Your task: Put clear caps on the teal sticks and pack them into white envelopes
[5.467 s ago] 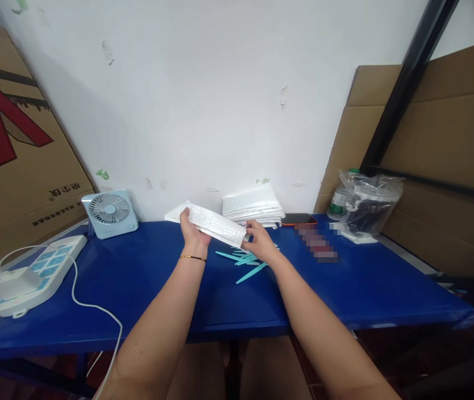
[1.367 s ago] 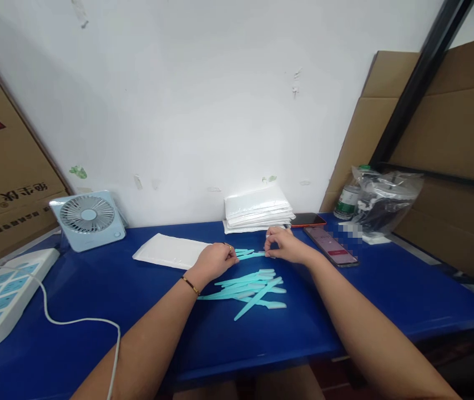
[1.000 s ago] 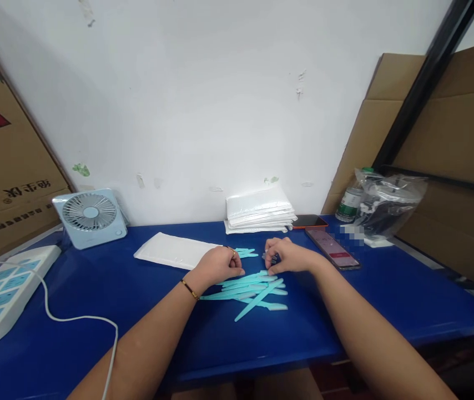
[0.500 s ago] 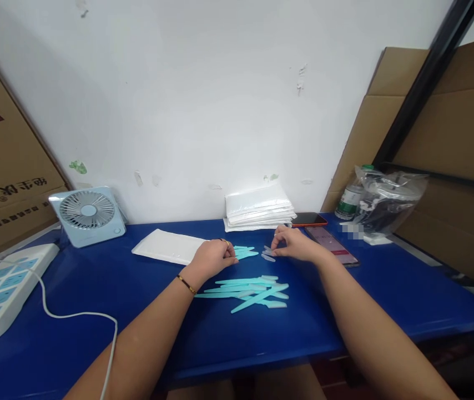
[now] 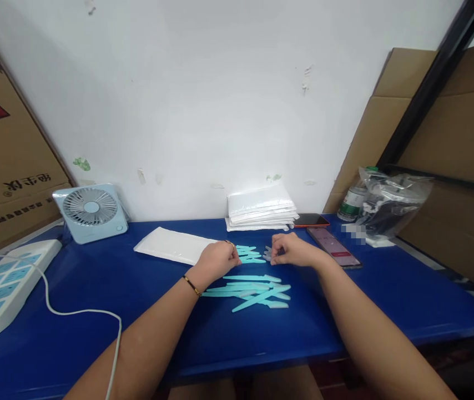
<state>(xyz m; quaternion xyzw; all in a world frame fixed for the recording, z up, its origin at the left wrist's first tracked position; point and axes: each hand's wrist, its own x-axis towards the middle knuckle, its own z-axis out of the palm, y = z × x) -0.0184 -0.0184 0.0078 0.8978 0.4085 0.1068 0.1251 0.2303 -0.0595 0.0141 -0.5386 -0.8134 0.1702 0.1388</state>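
Observation:
Teal eyebrow razors [image 5: 251, 260] fan out flat beside the fingertips of my left hand [image 5: 219, 260]. Its thumb and fingers are closed on the end of the nearest one. Small clear pieces, like blade caps [image 5: 267, 253], lie just right of these razors. Over them is my right hand [image 5: 293, 250], thumb and forefinger pinched together; whatever is between them is hidden. Closer to me, several more teal razors with pale blade ends form a crossed pile [image 5: 257, 294]. A flat white packet [image 5: 172, 244] lies partly behind my left hand.
White packets [image 5: 260, 208] are stacked against the wall. Two phones [image 5: 334, 247] lie to the right, near a bottle [image 5: 351, 201] and a clear plastic bag [image 5: 399, 208]. At left are a small blue fan [image 5: 92, 214], a power strip [image 5: 16, 283] and its white cable [image 5: 79, 314] crossing my forearm.
Another teal razor now lies at my left fingertips, nearest me in the upper group. My right hand has come slightly lower beside the clear pieces. The camera view has shifted a little.

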